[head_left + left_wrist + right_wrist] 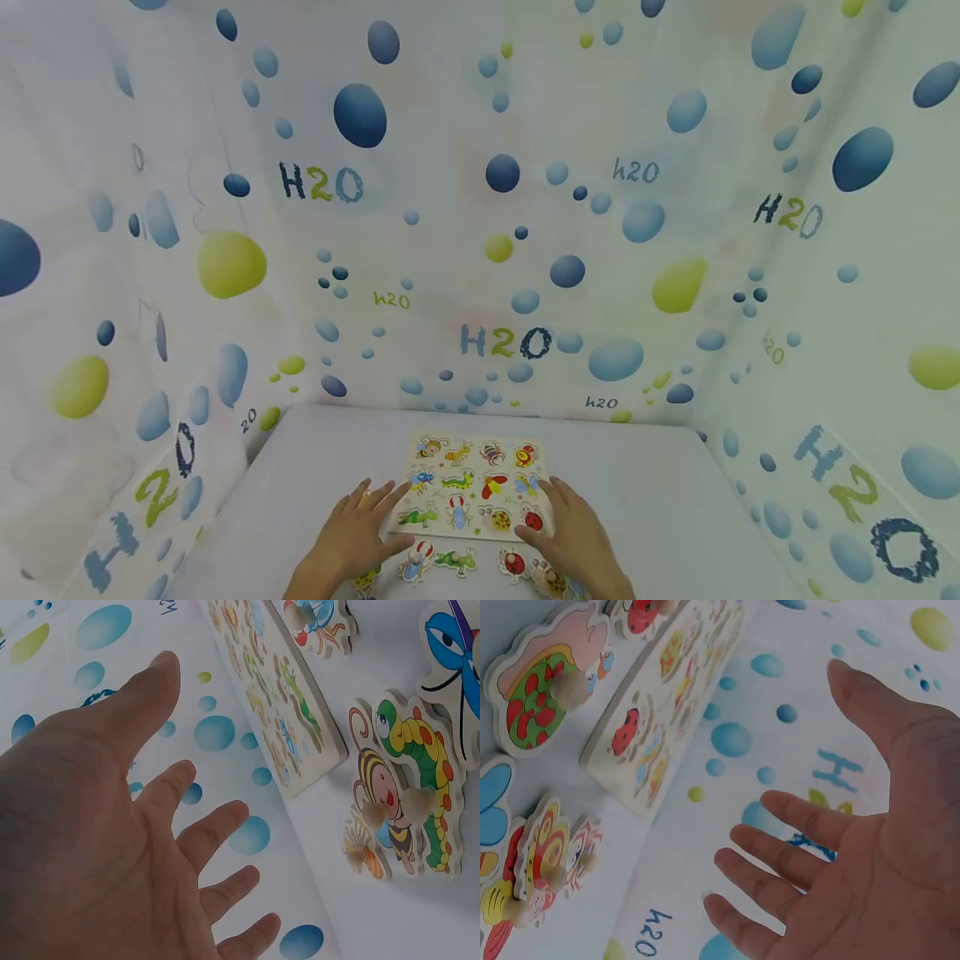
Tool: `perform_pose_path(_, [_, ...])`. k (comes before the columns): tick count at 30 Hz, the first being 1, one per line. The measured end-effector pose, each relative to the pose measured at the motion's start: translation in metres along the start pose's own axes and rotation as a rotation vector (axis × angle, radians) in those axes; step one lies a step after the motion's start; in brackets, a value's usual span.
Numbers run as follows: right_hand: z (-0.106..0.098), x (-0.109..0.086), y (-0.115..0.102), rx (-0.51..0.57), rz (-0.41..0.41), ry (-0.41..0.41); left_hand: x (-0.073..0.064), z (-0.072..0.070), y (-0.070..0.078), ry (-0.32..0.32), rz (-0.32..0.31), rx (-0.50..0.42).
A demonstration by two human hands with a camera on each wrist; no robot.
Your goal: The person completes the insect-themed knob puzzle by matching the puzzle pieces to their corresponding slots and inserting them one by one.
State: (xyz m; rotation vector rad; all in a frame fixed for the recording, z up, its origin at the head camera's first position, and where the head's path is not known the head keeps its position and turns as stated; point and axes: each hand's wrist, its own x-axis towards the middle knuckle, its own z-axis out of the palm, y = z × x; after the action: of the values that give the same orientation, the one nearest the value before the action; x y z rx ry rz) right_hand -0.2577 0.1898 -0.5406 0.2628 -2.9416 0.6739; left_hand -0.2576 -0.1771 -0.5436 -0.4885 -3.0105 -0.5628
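A wooden insect puzzle board [483, 462] lies flat on the white table, its recesses printed with bugs. Over its left edge my left hand [356, 529] hovers with fingers spread, holding nothing. My right hand [573, 533] is spread the same way at the board's right edge, also holding nothing. Loose knobbed pieces lie along the near side: a stag beetle [416, 564], a grasshopper [456, 562], a ladybug [513, 564] and a snail [536, 694]. By the left hand are a caterpillar piece [431, 780] and a bee piece [382, 799].
The white table [645, 492] runs back to a hanging sheet [450, 208] printed with blue and green drops, which also covers both sides. More pieces, such as a butterfly [544, 851], lie close together to the right of the board.
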Motion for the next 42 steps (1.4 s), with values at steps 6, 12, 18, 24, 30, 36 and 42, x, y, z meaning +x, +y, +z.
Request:
perform_pose_path(6, [-0.012,0.019,0.002,-0.011,0.020,0.058,0.013,-0.009,-0.006,0.008,-0.038,0.016])
perform_pose_path(12, [-0.018,0.021,0.009,0.048,0.077,0.044,0.016,-0.007,-0.011,-0.022,-0.054,-0.018])
perform_pose_path(18, [-0.020,0.020,0.029,0.089,0.147,0.015,0.023,0.005,-0.010,-0.101,-0.085,-0.115])
perform_pose_path(24, [-0.023,0.021,0.045,0.135,0.167,-0.009,0.032,0.013,-0.004,-0.108,-0.120,-0.115])
perform_pose_path(30, [-0.021,0.020,0.051,0.140,0.184,0.017,0.041,0.019,-0.002,-0.043,-0.118,-0.062])
perform_pose_path(36, [-0.019,0.019,0.053,0.127,0.218,0.054,0.046,0.022,-0.001,0.018,-0.087,-0.017])
perform_pose_path(42, [-0.017,0.017,0.059,0.122,0.230,0.070,0.047,0.029,-0.003,0.038,-0.071,0.022])
